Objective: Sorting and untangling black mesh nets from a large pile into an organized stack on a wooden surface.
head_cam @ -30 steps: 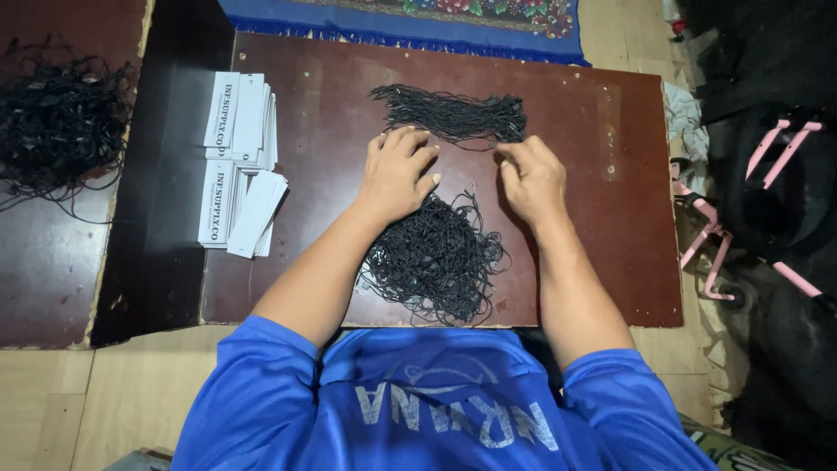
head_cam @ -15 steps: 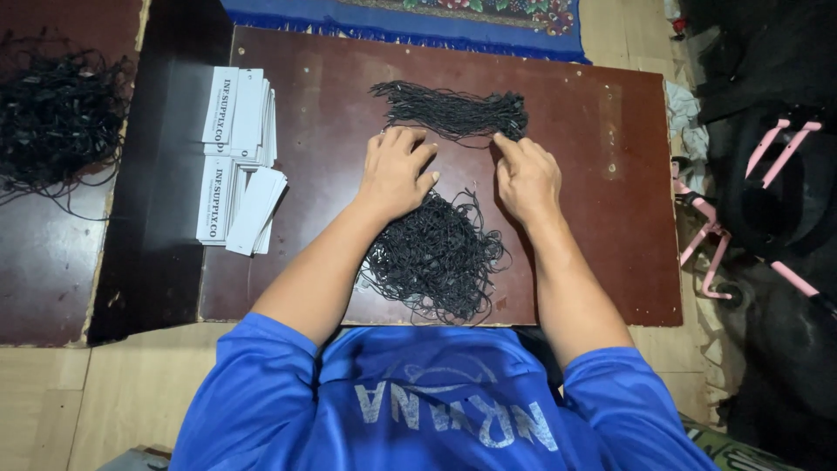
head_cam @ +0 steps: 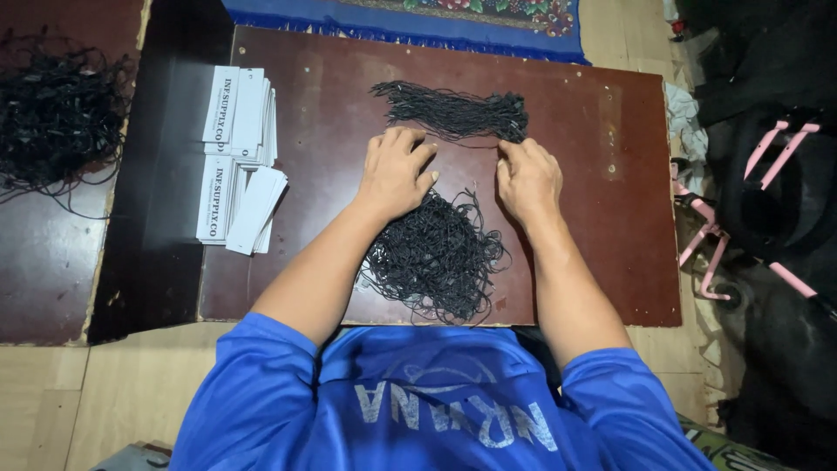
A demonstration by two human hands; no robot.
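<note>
Hands on brown board (head_cam: 593,131): left hand (head_cam: 397,172) lies flat, holding nothing, beside tangled string pile (head_cam: 436,257), right hand (head_cam: 526,177) pinches 1 string off straightened bundle (head_cam: 453,112) (grip partly hidden); pull singly, avoid snags.

A dark brown wooden desk (head_cam: 593,218) carries a loose heap of black strings (head_cam: 436,257) and a straightened bundle of strings (head_cam: 453,112). White paper tags (head_cam: 240,157) lie stacked at its left edge.

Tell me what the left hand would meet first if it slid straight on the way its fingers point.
Probably the tidy bundle of black strings: the left hand lies flat on the brown board, fingers aimed at it, just short of it.
</note>
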